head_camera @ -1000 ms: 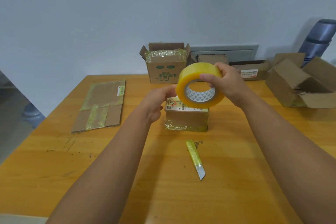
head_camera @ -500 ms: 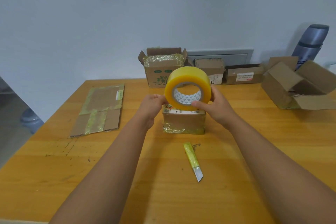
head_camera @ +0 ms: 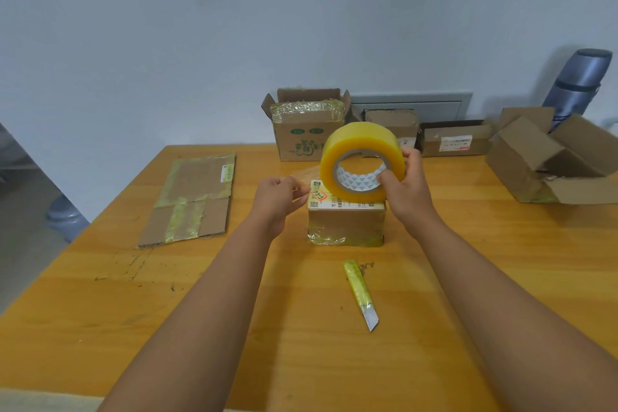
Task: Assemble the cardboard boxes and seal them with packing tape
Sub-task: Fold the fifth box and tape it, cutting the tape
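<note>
Yellow tape roll (head_camera: 361, 162) is now being held at frame centre, lower than a second ago, just above the small sealed box (head_camera: 346, 222) on the surface (head_camera: 100, 311). Right hand (head_camera: 406, 189) is gripping the roll, thumb inside the core. Left hand (head_camera: 279, 196) is pinching the freed tape end, now drawing out a short clear strip toward centre-left. Judgement: sealing is starting; knife (head_camera: 361, 294) is lying untouched below.

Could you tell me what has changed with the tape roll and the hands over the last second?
The right hand lowered the tape roll to just above the small box, shifting its grip so the thumb hooks into the core. The left hand drew apart from the roll, pinching the tape's free end, with a clear strip now stretched out. The utility knife, flattened cardboard and rear boxes stayed put.
</note>
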Demonstrator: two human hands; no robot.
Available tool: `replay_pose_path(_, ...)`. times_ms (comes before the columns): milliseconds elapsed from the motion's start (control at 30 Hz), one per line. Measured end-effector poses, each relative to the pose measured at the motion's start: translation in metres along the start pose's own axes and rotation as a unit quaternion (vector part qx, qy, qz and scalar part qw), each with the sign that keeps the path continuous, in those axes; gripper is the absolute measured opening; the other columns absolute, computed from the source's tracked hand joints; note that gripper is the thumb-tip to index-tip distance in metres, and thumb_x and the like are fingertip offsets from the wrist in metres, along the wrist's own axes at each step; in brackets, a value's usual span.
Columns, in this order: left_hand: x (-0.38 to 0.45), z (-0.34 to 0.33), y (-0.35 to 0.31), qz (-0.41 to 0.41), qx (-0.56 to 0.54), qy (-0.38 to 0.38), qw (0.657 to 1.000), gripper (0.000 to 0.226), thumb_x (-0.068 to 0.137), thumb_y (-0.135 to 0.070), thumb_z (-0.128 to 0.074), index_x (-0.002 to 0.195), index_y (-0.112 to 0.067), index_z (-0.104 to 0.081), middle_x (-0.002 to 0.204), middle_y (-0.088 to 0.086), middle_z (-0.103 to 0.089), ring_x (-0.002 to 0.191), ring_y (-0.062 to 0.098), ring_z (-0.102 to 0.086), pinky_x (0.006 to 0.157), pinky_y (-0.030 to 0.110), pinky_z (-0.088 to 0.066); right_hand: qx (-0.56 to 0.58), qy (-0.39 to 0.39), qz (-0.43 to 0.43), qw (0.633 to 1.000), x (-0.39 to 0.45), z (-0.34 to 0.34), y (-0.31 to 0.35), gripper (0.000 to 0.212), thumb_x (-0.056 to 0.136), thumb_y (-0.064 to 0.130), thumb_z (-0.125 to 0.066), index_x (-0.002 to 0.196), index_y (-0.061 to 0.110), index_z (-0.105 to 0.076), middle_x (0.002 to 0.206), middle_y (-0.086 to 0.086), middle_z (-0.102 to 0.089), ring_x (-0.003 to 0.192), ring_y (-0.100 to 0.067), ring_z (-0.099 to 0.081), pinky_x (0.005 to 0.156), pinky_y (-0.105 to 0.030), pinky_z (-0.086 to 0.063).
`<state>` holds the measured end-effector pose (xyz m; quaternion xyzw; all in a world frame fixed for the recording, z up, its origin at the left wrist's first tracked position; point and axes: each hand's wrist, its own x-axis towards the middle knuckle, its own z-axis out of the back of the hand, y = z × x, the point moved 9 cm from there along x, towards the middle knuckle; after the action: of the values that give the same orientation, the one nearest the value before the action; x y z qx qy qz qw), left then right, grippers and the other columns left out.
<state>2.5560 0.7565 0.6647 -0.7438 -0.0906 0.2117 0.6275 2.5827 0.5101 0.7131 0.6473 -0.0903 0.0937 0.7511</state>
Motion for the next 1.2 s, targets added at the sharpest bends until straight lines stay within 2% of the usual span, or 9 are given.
replay_pose_path(100,-0.001,0.002,0.008,0.034,-0.03,0.008,0.999,0.006,0.094,0.001,-0.05,0.091,0.002,-0.055,0.092,0.017,-0.059,0.083,0.022,-0.069,0.059,0.022,-0.058,-0.019,0.018,0.003,1.0,-0.003,-0.004,-0.001,0.041,0.096,0.012,-0.058,0.128,0.027,-0.039,0.098,0.003,-0.052,0.083,-0.009,-0.052,0.07,-0.026,-0.048)
replay_pose_path(200,-0.003,0.003,0.02,0.066,-0.07,0.014,0.995,0.013,0.095,0.0,-0.053,0.082,-0.001,-0.055,0.082,0.012,-0.058,0.075,0.021,-0.066,0.064,0.023,-0.06,-0.039,0.043,0.001,0.998,-0.003,-0.005,-0.002,0.047,0.094,0.014,-0.063,0.133,0.025,-0.039,0.101,0.008,-0.053,0.087,-0.005,-0.055,0.069,-0.02,-0.047)
replay_pose_path(367,-0.001,0.004,0.029,0.09,-0.108,0.037,0.989,0.011,0.094,-0.003,-0.057,0.084,0.0,-0.057,0.078,0.011,-0.057,0.073,0.019,-0.062,0.074,0.028,-0.059,-0.06,0.044,0.001,0.997,-0.001,-0.004,0.0,0.033,0.095,0.015,-0.06,0.121,0.028,-0.043,0.094,0.007,-0.054,0.082,-0.006,-0.054,0.071,-0.027,-0.048)
replay_pose_path(633,0.003,0.0,0.047,0.132,-0.09,0.068,0.985,0.007,0.093,0.0,-0.055,0.091,0.002,-0.061,0.085,0.013,-0.062,0.071,0.016,-0.06,0.054,0.019,-0.055,-0.132,0.057,0.014,0.989,0.002,-0.008,0.007,0.033,0.095,0.021,-0.06,0.124,0.023,-0.044,0.095,-0.001,-0.058,0.087,-0.021,-0.06,0.072,-0.039,-0.052)
replay_pose_path(933,0.0,0.001,0.055,0.133,0.088,0.097,0.982,0.032,0.097,-0.035,-0.062,0.104,-0.004,-0.062,0.079,0.004,-0.056,0.067,0.012,-0.052,0.06,0.024,-0.047,-0.139,0.055,0.013,0.989,0.002,-0.01,0.006,0.035,0.095,0.021,-0.06,0.126,0.025,-0.044,0.096,0.002,-0.059,0.095,-0.026,-0.062,0.079,-0.047,-0.054)
replay_pose_path(1000,0.002,0.014,0.053,0.103,0.188,0.064,0.975,0.042,0.09,-0.046,-0.068,0.105,-0.008,-0.058,0.087,0.007,-0.058,0.072,0.015,-0.053,0.064,0.027,-0.046,-0.139,0.054,0.013,0.989,0.002,-0.01,0.005,0.036,0.095,0.021,-0.06,0.126,0.026,-0.043,0.095,0.004,-0.058,0.095,-0.025,-0.062,0.08,-0.047,-0.055)
replay_pose_path(1067,0.001,0.02,0.037,0.004,0.248,0.003,0.969,0.033,0.09,-0.04,-0.07,0.099,-0.011,-0.057,0.094,0.004,-0.061,0.075,0.015,-0.053,0.066,0.03,-0.045,-0.139,0.052,0.015,0.989,0.002,-0.01,0.005,0.037,0.095,0.02,-0.06,0.126,0.027,-0.042,0.095,0.005,-0.057,0.096,-0.026,-0.062,0.08,-0.047,-0.055)
replay_pose_path(1133,-0.012,0.015,0.017,-0.101,0.24,-0.04,0.965,0.015,0.094,-0.027,-0.065,0.1,-0.013,-0.063,0.097,-0.001,-0.065,0.084,0.015,-0.059,0.072,0.032,-0.049,-0.142,0.049,0.013,0.988,0.002,-0.01,0.004,0.038,0.095,0.02,-0.06,0.128,0.027,-0.042,0.096,0.004,-0.057,0.097,-0.026,-0.061,0.081,-0.048,-0.055)
replay_pose_path(1200,-0.031,-0.001,0.006,-0.157,0.232,-0.034,0.959,0.017,0.099,-0.021,-0.052,0.104,-0.018,-0.067,0.099,-0.006,-0.067,0.093,0.013,-0.061,0.081,0.035,-0.051,-0.146,0.049,0.011,0.988,0.002,-0.01,0.003,0.04,0.095,0.02,-0.061,0.13,0.024,-0.042,0.096,0.004,-0.057,0.097,-0.026,-0.061,0.083,-0.049,-0.055)
